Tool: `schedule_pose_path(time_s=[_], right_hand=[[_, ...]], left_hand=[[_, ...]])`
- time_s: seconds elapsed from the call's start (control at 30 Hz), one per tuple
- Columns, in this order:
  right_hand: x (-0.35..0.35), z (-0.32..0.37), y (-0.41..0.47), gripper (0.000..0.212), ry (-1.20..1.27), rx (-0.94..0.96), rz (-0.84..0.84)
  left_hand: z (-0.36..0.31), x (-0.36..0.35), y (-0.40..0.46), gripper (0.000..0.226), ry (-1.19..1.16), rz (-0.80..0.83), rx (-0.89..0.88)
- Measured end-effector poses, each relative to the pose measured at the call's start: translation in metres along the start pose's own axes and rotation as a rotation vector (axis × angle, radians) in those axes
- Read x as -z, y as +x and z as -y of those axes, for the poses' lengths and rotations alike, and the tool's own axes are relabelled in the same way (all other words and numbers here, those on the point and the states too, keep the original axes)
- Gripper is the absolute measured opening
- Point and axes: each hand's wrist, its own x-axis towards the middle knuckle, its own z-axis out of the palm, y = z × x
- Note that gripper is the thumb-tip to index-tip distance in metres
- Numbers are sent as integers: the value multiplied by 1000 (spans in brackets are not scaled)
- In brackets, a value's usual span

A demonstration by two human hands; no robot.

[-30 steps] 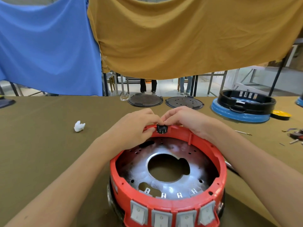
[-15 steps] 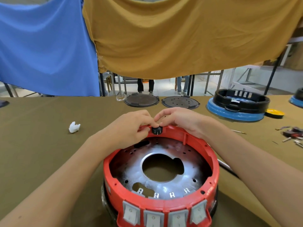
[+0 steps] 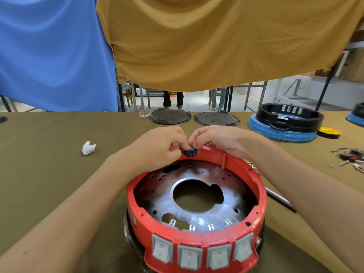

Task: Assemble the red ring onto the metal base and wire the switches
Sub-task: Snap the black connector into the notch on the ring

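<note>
1. A red ring sits on a metal base at lower centre of the frame, on a table draped in olive cloth; four grey rocker switches line the ring's near wall, facing the camera.

2. Both hands meet at the ring's far rim, just above frame centre. The left hand comes in from the lower left with its fingers curled, fingertips pinching a small black socket-like part seated at the top of the rim.

3. The right hand, reaching from the lower right, rests over the rim beside that part, fingers bent and its fingertips touching the part from the right. Whether it truly grips the part or only steadies it cannot be told.

4. The base's large central hole shows the cloth beneath, and four small metal terminals stand inside the ring just behind the switches, well apart from both hands.

5. A crumpled white scrap lies on the cloth at centre left. Two dark round plates rest at the table's far edge, above the hands.

6. At upper right, a black ring sits on a blue base, with a yellow dish beside it and loose small parts at the right edge.

7. Blue and mustard cloths hang across the top of the frame.
</note>
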Motion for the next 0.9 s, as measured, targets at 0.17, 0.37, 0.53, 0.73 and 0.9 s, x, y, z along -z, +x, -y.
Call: schedule_pose_path(time_s=[0.17, 0.37, 0.53, 0.73, 0.9], right_hand=[[0, 4, -2, 16, -64, 6, -44], [-4, 1, -7, 17, -26, 50, -71], [-3, 1, -5, 14, -23, 36, -27], [-1, 3, -3, 11, -28, -3, 13], [1, 5, 2, 10, -131, 3, -6]], left_hand=[[0, -1, 0, 29, -60, 2, 29], [-2, -3, -9, 28, -16, -80, 19], [-1, 0, -10, 33, -30, -96, 9], [0, 0, -4, 33, -20, -27, 1], [1, -2, -1, 28, -9, 10, 16]])
